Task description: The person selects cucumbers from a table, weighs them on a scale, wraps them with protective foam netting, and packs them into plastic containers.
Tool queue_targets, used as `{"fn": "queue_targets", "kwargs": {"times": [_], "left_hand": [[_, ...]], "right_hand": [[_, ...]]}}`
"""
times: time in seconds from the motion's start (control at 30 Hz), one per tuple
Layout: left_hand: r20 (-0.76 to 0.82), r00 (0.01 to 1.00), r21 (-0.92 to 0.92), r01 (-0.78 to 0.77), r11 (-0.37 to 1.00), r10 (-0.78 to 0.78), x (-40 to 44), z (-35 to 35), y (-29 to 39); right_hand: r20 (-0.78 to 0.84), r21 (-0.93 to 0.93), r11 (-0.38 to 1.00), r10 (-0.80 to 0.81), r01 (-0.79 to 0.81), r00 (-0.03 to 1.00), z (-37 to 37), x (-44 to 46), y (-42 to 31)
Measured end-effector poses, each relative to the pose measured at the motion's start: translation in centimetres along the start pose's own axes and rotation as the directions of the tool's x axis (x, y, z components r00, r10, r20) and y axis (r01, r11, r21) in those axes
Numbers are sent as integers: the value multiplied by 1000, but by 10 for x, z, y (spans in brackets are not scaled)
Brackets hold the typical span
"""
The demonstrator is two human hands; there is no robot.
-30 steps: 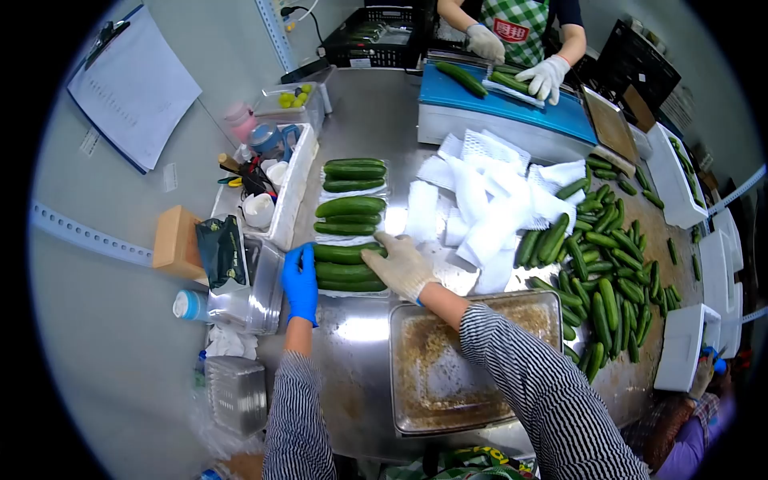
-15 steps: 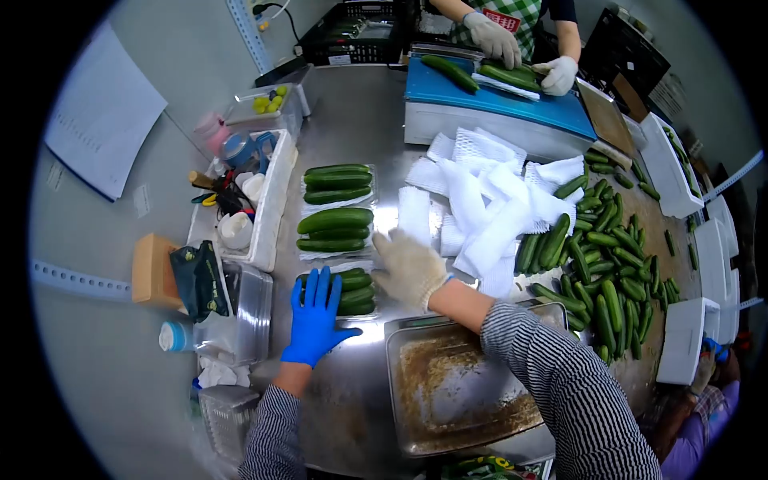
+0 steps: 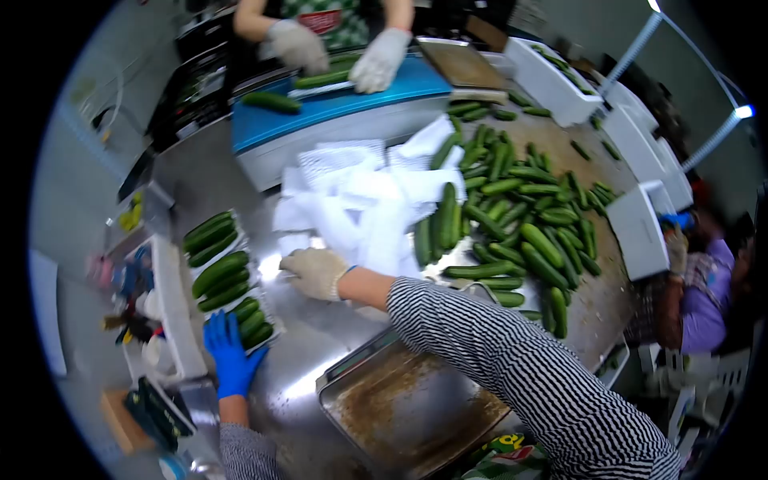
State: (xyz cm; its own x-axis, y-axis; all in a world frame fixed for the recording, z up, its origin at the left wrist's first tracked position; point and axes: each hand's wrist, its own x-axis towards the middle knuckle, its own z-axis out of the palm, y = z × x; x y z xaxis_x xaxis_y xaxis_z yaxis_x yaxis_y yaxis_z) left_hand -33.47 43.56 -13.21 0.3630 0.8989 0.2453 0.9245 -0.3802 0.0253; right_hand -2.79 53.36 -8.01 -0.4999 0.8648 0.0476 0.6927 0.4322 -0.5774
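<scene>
My left hand (image 3: 230,352), in a blue glove, has its fingers spread at the left edge of the nearest cucumber pack (image 3: 253,323). Two more packs of cucumbers (image 3: 220,280) lie beyond it in a row. My right hand (image 3: 317,274), in a cream knitted glove, is over the steel table just below the heap of white netting sleeves (image 3: 360,192); its fingers are close together, and whether it pinches anything is too blurred to tell. A large pile of loose cucumbers (image 3: 528,200) lies right of the netting.
A stained metal tray (image 3: 416,400) sits in front of me. Across the table, a person's gloved hands (image 3: 380,60) handle cucumbers on a blue-topped stand (image 3: 344,108). White bins (image 3: 640,232) line the right side, with another person nearby. A white foam box (image 3: 180,320) is at the left.
The view has swung right. My right hand has left the nearest pack and moved toward the netting. My left hand has spread its fingers beside that pack.
</scene>
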Motion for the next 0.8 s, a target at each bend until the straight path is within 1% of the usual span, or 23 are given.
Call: {"fn": "queue_targets", "kwargs": {"times": [0.03, 0.1, 0.13, 0.2, 0.3, 0.33, 0.37, 0.43, 0.47, 0.5, 0.53, 0.57, 0.6, 0.63, 0.67, 0.7, 0.73, 0.77, 0.8], "left_hand": [[-30, 999, -5, -21, 1000, 21, 8, 2, -5], [-41, 999, 2, -29, 1000, 29, 22, 5, -12], [-26, 999, -2, -23, 1000, 23, 27, 7, -15], [-3, 1000, 2, -17, 1000, 17, 37, 6, -20], [34, 999, 38, 4, 999, -5, 40, 5, -22], [93, 995, 50, 21, 999, -25, 44, -12, -9], [62, 995, -17, 74, 997, -73, 47, -27, 8], [12, 985, -152, 170, 974, -170, 52, -70, 66], [-9, 989, -377, 134, 917, -148, 55, -80, 86], [-2, 993, -556, 96, 826, -117, 54, -97, 119], [-1, 996, -712, 63, 699, -91, 55, -118, 158], [-5, 998, -839, 32, 544, -66, 53, -133, 189], [91, 989, -856, 138, 499, -118, 48, -137, 209], [187, 968, -861, 243, 447, -167, 45, -138, 228], [280, 937, -855, 343, 388, -211, 43, -141, 249], [209, 916, -887, 325, 328, -344, 43, -150, 274], [142, 872, -916, 295, 271, -469, 45, -159, 302], [82, 807, -943, 252, 215, -585, 45, -165, 329], [31, 798, -941, 227, 252, -602, 38, -160, 349]], "right_hand": [[-46, 97, 995, 33, -29, 998, -13, -5, -5], [-126, 293, 955, 90, -49, 988, -42, -16, -20], [-68, 410, 905, 156, -115, 985, -62, -27, -30], [52, 620, 750, 254, -230, 966, -99, -54, -45], [-62, 581, 803, 207, -133, 976, -113, -84, -30], [-17, 655, 727, 285, -205, 958, -147, -111, -51], [-44, 669, 720, 285, -183, 958, -152, -127, -48], [-99, 699, 703, 280, -134, 955, -156, -155, -41], [-13, 728, 665, 254, -165, 967, -166, -171, -44], [25, 683, 707, 229, -184, 973, -170, -183, -45], [66, 633, 748, 202, -198, 977, -171, -193, -46], [109, 580, 788, 176, -206, 978, -170, -203, -48], [104, 476, 870, 87, -126, 991, -150, -203, -39], [-53, 574, 819, 28, 7, 998, -141, -214, -37], [-213, 642, 752, -14, 151, 977, -136, -225, -35], [-275, 711, 671, -8, 209, 961, -135, -235, -39], [-301, 793, 566, 45, 224, 953, -135, -247, -49], [-317, 846, 480, 102, 233, 943, -134, -258, -58], [-322, 875, 429, 168, 225, 932, -134, -274, -69]]}}
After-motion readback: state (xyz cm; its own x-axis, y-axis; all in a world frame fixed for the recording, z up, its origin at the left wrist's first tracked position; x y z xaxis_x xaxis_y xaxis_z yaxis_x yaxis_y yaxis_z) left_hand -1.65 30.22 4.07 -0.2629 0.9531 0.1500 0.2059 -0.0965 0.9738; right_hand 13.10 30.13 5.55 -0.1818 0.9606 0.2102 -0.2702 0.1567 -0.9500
